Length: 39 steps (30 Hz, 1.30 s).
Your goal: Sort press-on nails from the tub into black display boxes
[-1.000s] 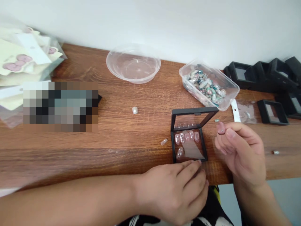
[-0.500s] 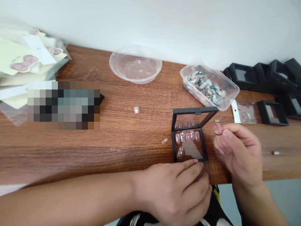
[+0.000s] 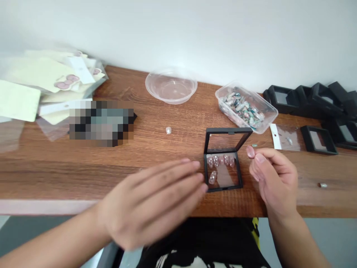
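My right hand (image 3: 275,178) pinches a pink press-on nail (image 3: 250,151) between thumb and finger, just right of the display case. The black display case (image 3: 225,189) lies with its clear-windowed lid (image 3: 227,140) raised. Inside it, several pink press-on nails (image 3: 221,160) form a row along the back, and one starred nail (image 3: 212,177) sits at the front left. My left hand (image 3: 156,201) holds nothing I can see; its fingers are stretched out flat, palm down, their tips beside the case's left edge. The spot left of the case is covered by this hand.
A clear tub (image 3: 267,111) of mixed press-on nails and a round clear bowl (image 3: 170,98) stand by the wall. Black cases (image 3: 318,149) fill the right. Bagged cards (image 3: 36,70) lie left. Loose nails, one whitish (image 3: 169,130) and one near the right edge (image 3: 322,185), lie on the table.
My left hand has left the case's front edge and moved left, now hiding the loose nail that lay there. My right hand keeps its pinch on the pink nail. The view has shifted a little.
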Motion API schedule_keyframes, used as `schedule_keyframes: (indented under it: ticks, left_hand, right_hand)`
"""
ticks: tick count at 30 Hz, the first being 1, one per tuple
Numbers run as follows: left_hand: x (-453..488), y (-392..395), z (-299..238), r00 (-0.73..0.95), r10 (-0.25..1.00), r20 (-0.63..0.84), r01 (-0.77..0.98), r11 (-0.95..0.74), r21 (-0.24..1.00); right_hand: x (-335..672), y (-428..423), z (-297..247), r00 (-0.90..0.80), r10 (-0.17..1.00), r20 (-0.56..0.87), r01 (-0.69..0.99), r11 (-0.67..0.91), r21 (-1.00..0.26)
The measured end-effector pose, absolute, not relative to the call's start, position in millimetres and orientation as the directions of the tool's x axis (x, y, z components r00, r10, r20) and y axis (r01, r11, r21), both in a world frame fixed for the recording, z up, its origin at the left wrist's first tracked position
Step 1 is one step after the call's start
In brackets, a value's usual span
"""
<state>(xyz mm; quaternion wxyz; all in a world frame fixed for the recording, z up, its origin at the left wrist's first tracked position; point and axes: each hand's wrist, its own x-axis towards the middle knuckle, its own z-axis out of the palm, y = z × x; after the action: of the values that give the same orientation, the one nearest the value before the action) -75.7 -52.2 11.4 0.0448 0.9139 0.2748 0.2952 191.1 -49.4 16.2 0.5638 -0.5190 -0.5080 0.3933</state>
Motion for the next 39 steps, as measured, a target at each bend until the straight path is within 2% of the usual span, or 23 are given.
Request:
schedule_keyframes:
  ticks: [2, 4, 9, 11, 14, 18, 21, 25, 29, 33, 39]
  left_hand:
    - [-98.7, -44.7, -0.6, 0.696, 0.479, 0.535, 0.492, -0.861, 0.131]
    - [-113.7, -36.9, -13.8, 0.703, 0.512, 0.494, 0.544, -0.834, 0.091]
    - [-113.9, -25.5, -23.8, 0.700, 0.507, 0.503, 0.568, -0.822, 0.038]
    - [-107.4, -24.0, -18.8, 0.708, 0.494, 0.505, 0.568, -0.823, 0.009]
    - [-98.4, -26.4, -10.8, 0.673, 0.496, 0.549, 0.603, -0.798, -0.019]
    - [-88.4, -36.1, -8.5, 0.637, 0.449, 0.627, 0.584, -0.812, -0.012]
    - [-82.6, -41.5, -12.1, 0.719, 0.444, 0.535, 0.529, -0.849, -0.006]
    - [-78.7, -39.5, -15.2, 0.798, 0.447, 0.404, 0.462, -0.885, 0.066]
    - [-76.1, -33.2, -11.9, 0.862, 0.381, 0.334, 0.368, -0.924, 0.103]
    - [-74.3, -30.6, -10.2, 0.887, 0.358, 0.290, 0.335, -0.933, 0.129]
    - [-73.7, -31.3, -12.8, 0.874, 0.381, 0.301, 0.354, -0.924, 0.143]
  right_hand:
    - [191.1, -50.6, 17.0, 0.162, 0.970, 0.181, 0.113, 0.164, -0.980]
    - [190.6, -53.3, 18.3, 0.147, 0.970, 0.192, 0.161, 0.168, -0.973]
    - [186.5, -68.1, 19.9, 0.128, 0.951, 0.281, 0.501, 0.182, -0.846]
    - [183.8, -75.7, 19.1, 0.099, 0.961, 0.259, 0.581, 0.155, -0.799]
    - [178.8, -85.0, 17.6, 0.027, 0.989, 0.146, 0.628, 0.096, -0.772]
    - [173.3, -89.2, 16.5, -0.046, 0.996, 0.071, 0.666, 0.083, -0.742]
    - [171.7, -88.0, 15.8, -0.041, 0.994, 0.096, 0.729, 0.096, -0.678]
    - [170.6, -85.7, 15.9, -0.046, 0.994, 0.101, 0.824, 0.095, -0.558]
    - [168.1, -83.5, 18.0, -0.060, 0.993, 0.097, 0.876, 0.099, -0.472]
    - [168.7, -79.7, 20.5, -0.020, 1.000, 0.013, 0.874, 0.024, -0.485]
    - [177.5, -73.8, 26.0, 0.018, 0.992, -0.126, 0.880, -0.075, -0.469]
